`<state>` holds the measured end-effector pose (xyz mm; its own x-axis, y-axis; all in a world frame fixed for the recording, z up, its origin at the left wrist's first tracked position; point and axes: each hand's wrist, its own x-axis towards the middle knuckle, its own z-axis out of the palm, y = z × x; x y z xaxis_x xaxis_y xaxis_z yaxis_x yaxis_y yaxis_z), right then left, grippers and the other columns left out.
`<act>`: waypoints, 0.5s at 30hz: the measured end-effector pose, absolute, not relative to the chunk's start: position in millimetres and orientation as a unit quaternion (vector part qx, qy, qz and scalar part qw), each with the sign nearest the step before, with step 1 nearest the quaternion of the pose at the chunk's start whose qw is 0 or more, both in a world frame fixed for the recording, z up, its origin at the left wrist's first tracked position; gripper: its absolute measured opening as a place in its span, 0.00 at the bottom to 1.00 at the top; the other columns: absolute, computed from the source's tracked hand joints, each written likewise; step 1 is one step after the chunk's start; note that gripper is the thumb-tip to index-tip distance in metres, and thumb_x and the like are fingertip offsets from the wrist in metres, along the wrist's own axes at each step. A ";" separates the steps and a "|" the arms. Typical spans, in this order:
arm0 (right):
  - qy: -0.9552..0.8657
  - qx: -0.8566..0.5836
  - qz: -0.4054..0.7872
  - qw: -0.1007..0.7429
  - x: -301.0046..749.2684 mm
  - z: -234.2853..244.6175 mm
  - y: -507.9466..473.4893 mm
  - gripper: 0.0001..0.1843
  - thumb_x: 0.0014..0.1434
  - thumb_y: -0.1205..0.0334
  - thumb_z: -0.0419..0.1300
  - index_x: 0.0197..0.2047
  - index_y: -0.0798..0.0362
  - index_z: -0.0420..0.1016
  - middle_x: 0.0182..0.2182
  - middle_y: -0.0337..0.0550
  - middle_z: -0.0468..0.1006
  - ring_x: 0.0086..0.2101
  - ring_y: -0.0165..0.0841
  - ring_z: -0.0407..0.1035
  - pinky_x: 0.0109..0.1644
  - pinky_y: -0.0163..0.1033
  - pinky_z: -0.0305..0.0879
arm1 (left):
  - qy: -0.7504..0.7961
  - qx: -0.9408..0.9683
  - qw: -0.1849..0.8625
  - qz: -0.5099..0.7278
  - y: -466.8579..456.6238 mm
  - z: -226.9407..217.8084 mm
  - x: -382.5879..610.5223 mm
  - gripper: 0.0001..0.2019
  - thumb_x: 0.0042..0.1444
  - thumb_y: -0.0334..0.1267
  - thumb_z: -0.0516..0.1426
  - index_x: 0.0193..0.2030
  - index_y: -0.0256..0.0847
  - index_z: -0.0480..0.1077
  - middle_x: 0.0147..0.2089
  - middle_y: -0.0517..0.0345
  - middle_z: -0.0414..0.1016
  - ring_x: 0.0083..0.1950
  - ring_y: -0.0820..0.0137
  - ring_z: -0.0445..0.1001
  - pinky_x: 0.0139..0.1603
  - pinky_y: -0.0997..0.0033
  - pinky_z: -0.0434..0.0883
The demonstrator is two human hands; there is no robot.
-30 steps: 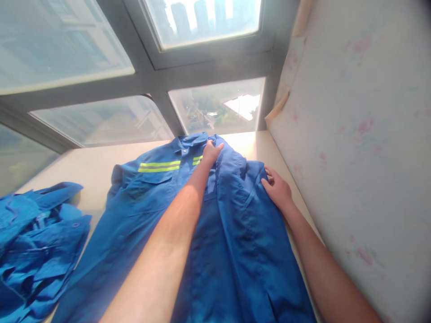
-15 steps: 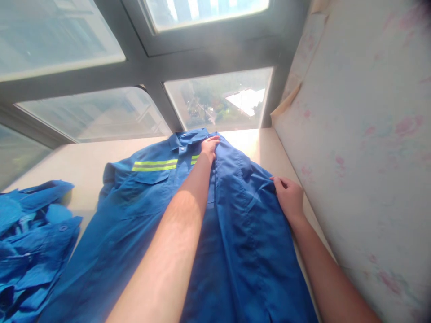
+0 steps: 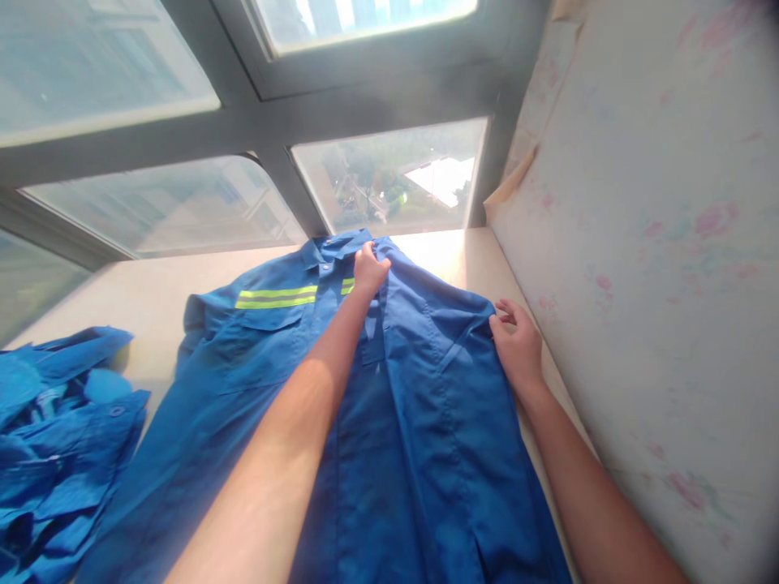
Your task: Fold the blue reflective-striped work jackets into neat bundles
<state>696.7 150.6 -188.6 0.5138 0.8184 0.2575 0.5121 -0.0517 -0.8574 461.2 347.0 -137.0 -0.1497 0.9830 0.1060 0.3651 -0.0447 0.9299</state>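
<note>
A blue work jacket (image 3: 268, 349) with yellow-green and grey reflective strips is laid out face up, its collar towards the window. The right front is folded over lengthwise, covering part of the chest strip. My left hand (image 3: 371, 272) is at the collar, fingers curled on the cloth near the top of that folded edge; the fingertips are partly hidden. Beside the jacket's right shoulder edge is my right hand (image 3: 517, 341), thumb and fingers apart, the thumb touching or almost touching the cloth.
A crumpled heap of blue cloth (image 3: 54, 462) lies at the left. Under the jacket is a pale ledge (image 3: 164, 280). Grey window frames (image 3: 261, 130) stand behind it, and a flowered papered wall (image 3: 657, 268) closes off the right side.
My left hand has shifted slightly left towards the collar and turned. The fingers of my right hand have opened from a pinch on the jacket's edge, and the folded part lies flatter.
</note>
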 end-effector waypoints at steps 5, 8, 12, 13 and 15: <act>-0.522 -0.709 0.077 0.469 694.7 -192.5 152.3 0.23 0.58 0.54 0.55 0.54 0.55 0.74 0.48 0.53 0.78 0.44 0.42 0.72 0.52 0.49 0.70 | 0.534 0.779 0.163 0.286 215.5 -127.3 457.8 0.29 0.53 0.31 0.60 0.63 0.39 0.63 0.69 0.39 0.57 0.71 0.49 0.54 0.71 0.47 0.53; -0.524 -0.713 0.096 0.456 692.5 -195.0 152.8 0.25 0.58 0.52 0.55 0.55 0.56 0.74 0.48 0.55 0.78 0.44 0.43 0.72 0.53 0.49 0.69 | 0.565 0.765 0.201 0.235 114.0 -126.5 448.9 0.31 0.55 0.38 0.60 0.66 0.41 0.60 0.70 0.40 0.55 0.68 0.49 0.61 0.67 0.49 0.60; -0.502 -0.730 0.138 0.443 693.2 -194.7 152.1 0.27 0.60 0.48 0.54 0.56 0.56 0.73 0.42 0.53 0.80 0.40 0.44 0.73 0.50 0.50 0.69 | 0.654 0.635 0.362 0.195 1.6 -131.3 433.5 0.33 0.59 0.46 0.56 0.70 0.42 0.54 0.59 0.43 0.69 0.41 0.64 0.79 0.48 0.61 0.75; -0.497 -0.733 0.148 0.440 693.9 -194.2 151.8 0.28 0.60 0.47 0.54 0.56 0.55 0.73 0.40 0.52 0.81 0.39 0.44 0.74 0.49 0.50 0.69 | 0.660 0.610 0.399 0.181 -19.7 -133.0 432.2 0.33 0.59 0.47 0.55 0.70 0.41 0.53 0.54 0.45 0.74 0.37 0.65 0.78 0.46 0.62 0.75; -0.492 -0.725 0.166 0.453 695.3 -193.3 151.1 0.28 0.59 0.45 0.55 0.56 0.55 0.74 0.38 0.50 0.81 0.38 0.43 0.74 0.48 0.49 0.69 | 0.654 0.597 0.441 0.147 -53.8 -136.0 434.9 0.38 0.58 0.48 0.57 0.72 0.38 0.51 0.45 0.49 0.78 0.37 0.62 0.79 0.45 0.61 0.75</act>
<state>695.3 151.1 -193.3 0.4597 0.8642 0.2043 0.5629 -0.1056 -0.8197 434.9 -53.8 -136.0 0.1014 0.9102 -0.4015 0.6519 0.2441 0.7180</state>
